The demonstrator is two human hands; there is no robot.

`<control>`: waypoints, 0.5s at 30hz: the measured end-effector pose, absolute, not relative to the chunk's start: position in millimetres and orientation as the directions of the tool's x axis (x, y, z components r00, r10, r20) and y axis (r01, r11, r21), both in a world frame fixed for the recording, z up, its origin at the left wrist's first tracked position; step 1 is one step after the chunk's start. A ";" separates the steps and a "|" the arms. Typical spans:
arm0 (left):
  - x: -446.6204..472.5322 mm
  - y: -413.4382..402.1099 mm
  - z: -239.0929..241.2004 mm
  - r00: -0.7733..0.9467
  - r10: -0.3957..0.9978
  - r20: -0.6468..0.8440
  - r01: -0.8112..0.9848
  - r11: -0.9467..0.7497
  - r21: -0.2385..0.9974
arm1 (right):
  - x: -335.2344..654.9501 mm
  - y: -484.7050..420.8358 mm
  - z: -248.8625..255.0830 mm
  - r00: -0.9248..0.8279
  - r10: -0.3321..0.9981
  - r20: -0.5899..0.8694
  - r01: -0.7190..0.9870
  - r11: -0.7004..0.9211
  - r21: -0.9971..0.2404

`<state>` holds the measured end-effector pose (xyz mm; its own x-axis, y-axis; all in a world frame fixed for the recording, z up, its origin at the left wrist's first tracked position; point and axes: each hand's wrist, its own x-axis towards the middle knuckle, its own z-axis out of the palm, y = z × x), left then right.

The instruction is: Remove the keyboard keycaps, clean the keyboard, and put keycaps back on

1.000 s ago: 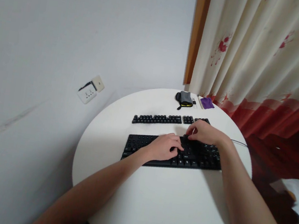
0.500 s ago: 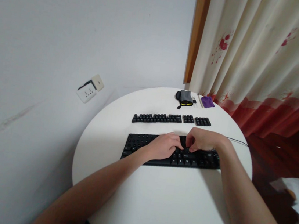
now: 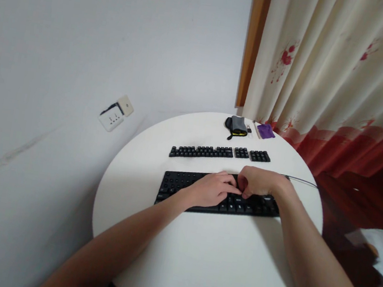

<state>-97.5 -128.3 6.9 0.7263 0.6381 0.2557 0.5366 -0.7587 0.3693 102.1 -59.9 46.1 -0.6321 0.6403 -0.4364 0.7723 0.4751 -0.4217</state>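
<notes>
A black keyboard [image 3: 185,188] lies flat across the middle of the round white worktop [image 3: 196,263]. Loose black keycaps [image 3: 201,152] sit in a neat row beyond it, toward the far edge.

left grip [image 3: 211,190]: palm down, fingers curled | right grip [image 3: 257,181]: palm down, fingertips pinched, touching left

We see a round white table [image 3: 195,267] filling the lower middle of the frame. At its centre lies a black keyboard [image 3: 178,184], its cable [image 3: 302,181] trailing off the right edge. Just above sit rows of loose black keycaps [image 3: 201,152]. Near the top rim lie a grey pouch [image 3: 237,125] and, to its right, a purple cloth [image 3: 266,131].
</notes>
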 end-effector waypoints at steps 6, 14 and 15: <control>-98.9 -127.2 7.6 0.742 0.625 0.243 0.545 -0.773 0.326 | 111.6 -50.5 41.7 -0.644 0.615 -0.455 0.758 0.433 -0.488; -93.4 -125.1 11.0 0.741 0.637 0.214 0.563 -0.762 0.319 | 101.2 -50.0 36.5 -0.545 0.722 -0.426 0.839 0.462 -0.288; -92.4 -125.6 11.3 0.741 0.637 0.211 0.566 -0.762 0.314 | 101.3 -49.5 36.5 -0.557 0.710 -0.432 0.831 0.468 -0.301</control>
